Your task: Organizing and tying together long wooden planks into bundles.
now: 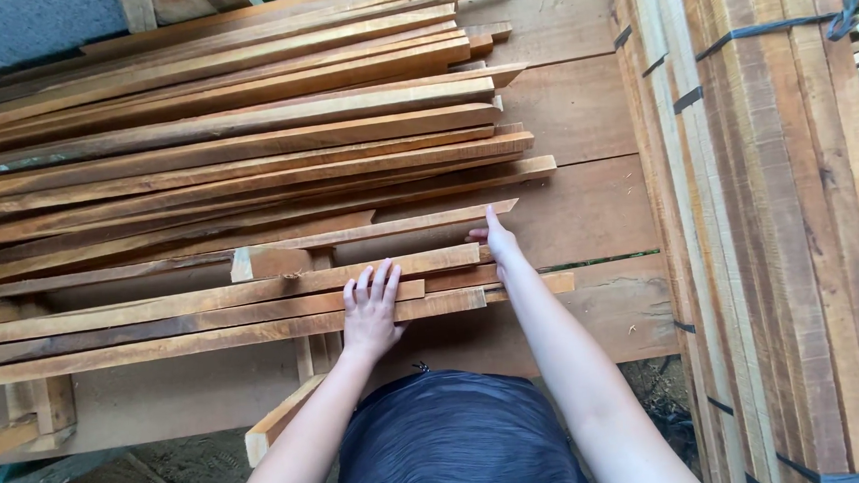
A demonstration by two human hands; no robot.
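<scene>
Left hand (370, 312) is lying flat, fingers spread and unclenched, pressing on the long thin orange-brown wooden slats (201, 319) at the near edge of the pile; nothing is being gripped. These slats are rough-sawn, narrow, lying lengthwise, stacked a few deep, their cut ends just right of the palm.

Right hand (495, 241) is reaching further out, index finger extended, fingertips touching the tapered end of a pale pointed wooden strip (390, 226); whether it is pinching the strip, cannot tell.

Beyond both hands a broad heap of similar reddish-brown slats (232, 134) is lying crosswise. Under the hands, wide flat brown planks (582, 206) are forming the base. Well right of the right hand, tall bundles of pale lumber bound with dark straps (776, 207) are standing.
</scene>
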